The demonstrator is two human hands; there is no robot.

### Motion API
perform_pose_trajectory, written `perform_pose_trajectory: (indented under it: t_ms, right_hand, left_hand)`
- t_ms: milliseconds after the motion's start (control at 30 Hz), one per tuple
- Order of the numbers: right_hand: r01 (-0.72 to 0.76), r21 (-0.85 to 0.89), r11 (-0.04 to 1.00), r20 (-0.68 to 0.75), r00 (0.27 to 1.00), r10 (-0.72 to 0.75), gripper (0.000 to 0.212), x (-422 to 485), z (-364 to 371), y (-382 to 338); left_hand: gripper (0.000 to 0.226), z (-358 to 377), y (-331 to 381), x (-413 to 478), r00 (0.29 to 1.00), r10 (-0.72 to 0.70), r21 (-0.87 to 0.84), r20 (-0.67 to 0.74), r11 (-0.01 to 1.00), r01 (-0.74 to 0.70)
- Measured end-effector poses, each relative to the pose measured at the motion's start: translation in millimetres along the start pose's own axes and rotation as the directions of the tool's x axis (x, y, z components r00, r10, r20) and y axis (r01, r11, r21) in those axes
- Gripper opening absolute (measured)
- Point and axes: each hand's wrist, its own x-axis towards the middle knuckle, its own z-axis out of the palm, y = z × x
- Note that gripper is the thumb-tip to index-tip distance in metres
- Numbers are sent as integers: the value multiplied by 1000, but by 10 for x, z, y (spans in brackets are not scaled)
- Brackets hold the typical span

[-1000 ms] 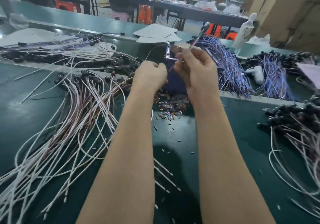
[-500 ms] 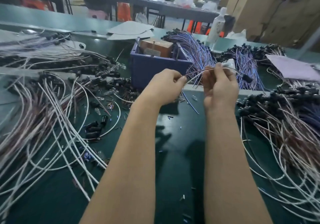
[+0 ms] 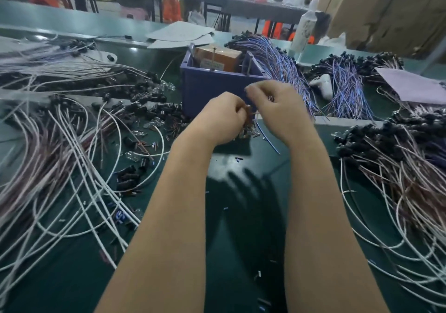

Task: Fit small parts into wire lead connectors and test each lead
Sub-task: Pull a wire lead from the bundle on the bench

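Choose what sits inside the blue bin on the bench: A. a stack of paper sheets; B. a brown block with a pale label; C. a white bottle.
B: the brown block, with its pale label, shows above the front wall of the blue bin.

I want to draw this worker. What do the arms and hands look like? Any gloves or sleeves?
No gloves: the left hand and right hand are bare. The left forearm and right forearm are bare too, no sleeve in view. No watch, ring or bracelet shows, though the hands are blurred.
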Motion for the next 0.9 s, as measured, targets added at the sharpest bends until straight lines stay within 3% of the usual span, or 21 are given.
perform_pose_trajectory:
  t_ms: [100, 167, 233, 300, 367, 433, 533, 600, 700, 767, 833, 900]
  right_hand:
    - [-42, -10, 999, 276, 960, 43, 32, -16, 12, 18]
    - [-54, -43, 998, 295, 953, 64, 27, -24, 8, 50]
    - [-84, -45, 995, 207, 974, 92, 24, -16, 17, 97]
    - [-154, 59, 986, 60, 987, 151, 23, 2, 20, 133]
    - [-176, 154, 972, -42, 982, 184, 26, 14, -1, 123]
    - [-179, 173, 969, 1, 983, 181, 31, 10, -19, 117]
    - [-221, 123, 967, 206, 959, 193, 32, -18, -44, 141]
    - [-284, 81, 955, 297, 922, 249, 31, -24, -40, 177]
    - [-365, 119, 923, 318, 895, 313, 32, -11, 6, 192]
    - [-385, 131, 913, 292, 896, 336, 32, 9, 52, 178]
    - [-393, 92, 915, 232, 902, 364, 31, 39, 126, 189]
    - [-415, 77, 906, 126, 906, 404, 27, 58, 212, 218]
  left_hand:
    - [20, -24, -9, 4, 990, -23, 67, -140, 997, 33]
    - [17, -48, -14, 19, 956, -91, 160, -280, 977, 140]
    - [22, -115, -49, 23, 909, -132, 165, -396, 963, 211]
    - [37, -177, -96, 22, 923, -216, 45, -318, 969, 242]
    - [51, -161, -90, 3, 936, -342, -153, -86, 933, 327]
    - [48, -95, -47, 1, 913, -408, -432, 4, 823, 369]
    - [27, -80, -40, 26, 883, -445, -812, -151, 565, 146]
    - [22, -129, -93, 36, 860, -460, -916, -223, 401, -23]
    - [29, -120, -140, 51, 853, -416, -864, -315, 497, -77]
    - [36, -101, -101, 52, 847, -428, -866, -315, 495, -72]
    - [42, -161, -80, 41, 830, -514, -954, -215, 293, -65]
    - [44, -259, -111, -1, 835, -548, -991, -52, -75, -111]
